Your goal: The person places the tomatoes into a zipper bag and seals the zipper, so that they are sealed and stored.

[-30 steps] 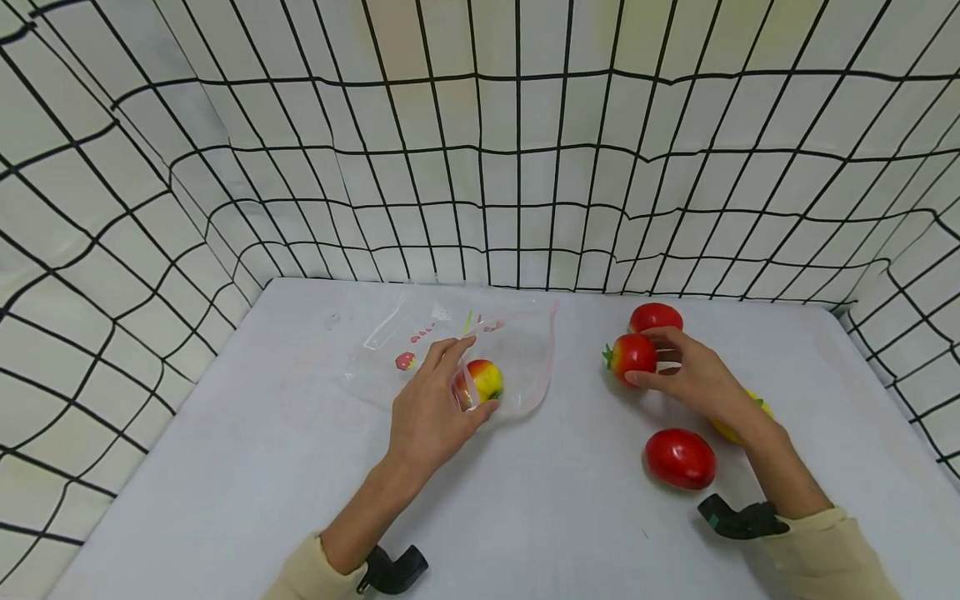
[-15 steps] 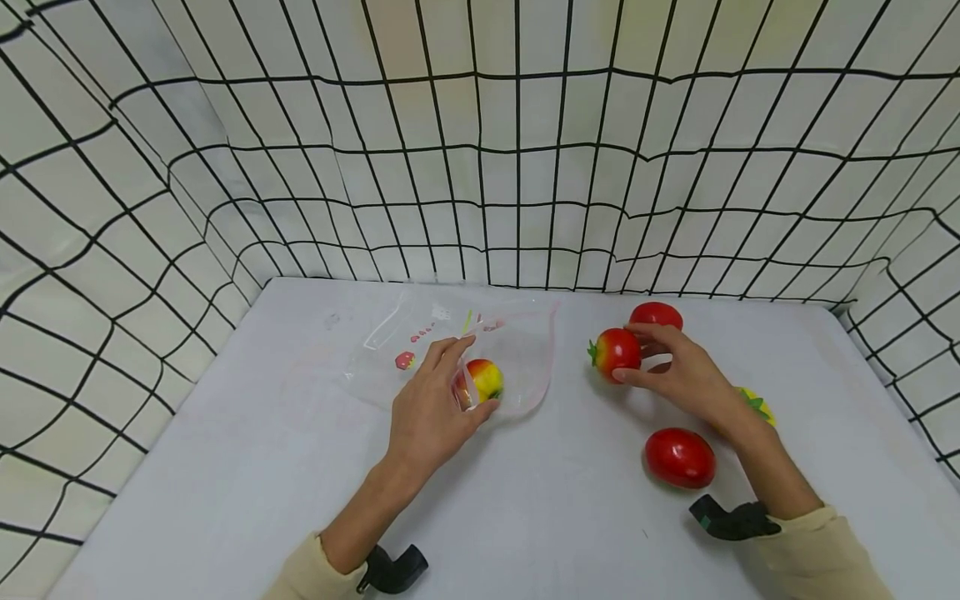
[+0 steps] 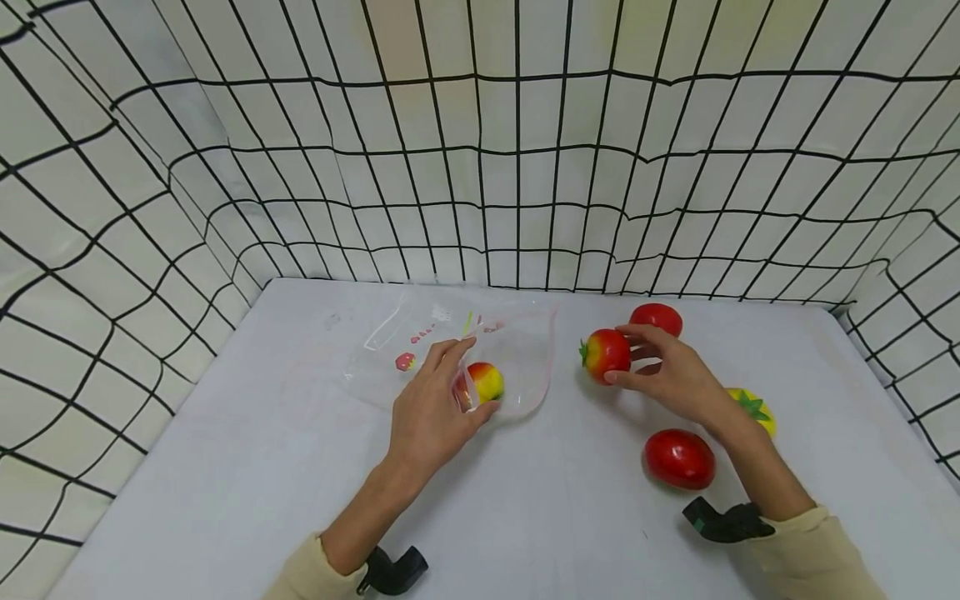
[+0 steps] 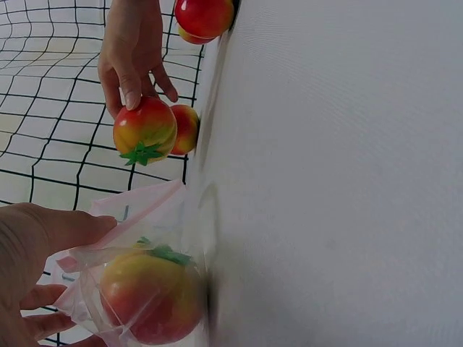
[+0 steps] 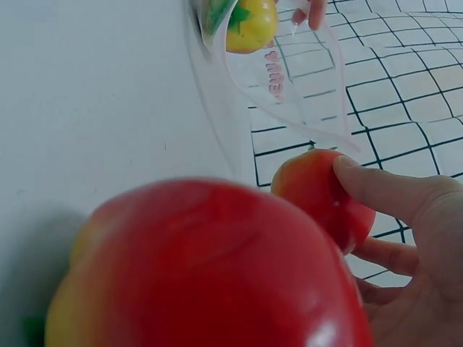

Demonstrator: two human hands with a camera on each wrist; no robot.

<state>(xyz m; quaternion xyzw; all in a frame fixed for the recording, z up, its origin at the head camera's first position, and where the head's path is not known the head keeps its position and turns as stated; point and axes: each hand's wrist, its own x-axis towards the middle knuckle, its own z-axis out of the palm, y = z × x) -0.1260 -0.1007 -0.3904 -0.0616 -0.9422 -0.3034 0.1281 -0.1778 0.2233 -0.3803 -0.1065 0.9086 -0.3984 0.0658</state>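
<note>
My right hand (image 3: 670,375) grips a red toy tomato (image 3: 606,357) with a yellowish end and green leaves, thumb on the near side and fingers behind. The leafy end faces left. My left hand (image 3: 432,408) holds the mouth of a clear plastic bag (image 3: 528,354) between thumb and fingers. Inside the bag lies another toy tomato (image 3: 489,381), red and yellow; the left wrist view shows this bagged tomato (image 4: 152,296) through the film. The held tomato (image 5: 325,195) is right of the bag, apart from it.
Three more toy tomatoes are on the white table (image 3: 562,500) at the right: a red one at the back (image 3: 660,318), a yellow-ended one (image 3: 756,408) partly behind the right forearm, and a large red one (image 3: 679,459) nearer. Black wire mesh (image 3: 517,183) borders the table.
My right hand has carried its tomato a short way left, toward the bag, uncovering more of the yellow-ended tomato. The left hand and bag stay in place.
</note>
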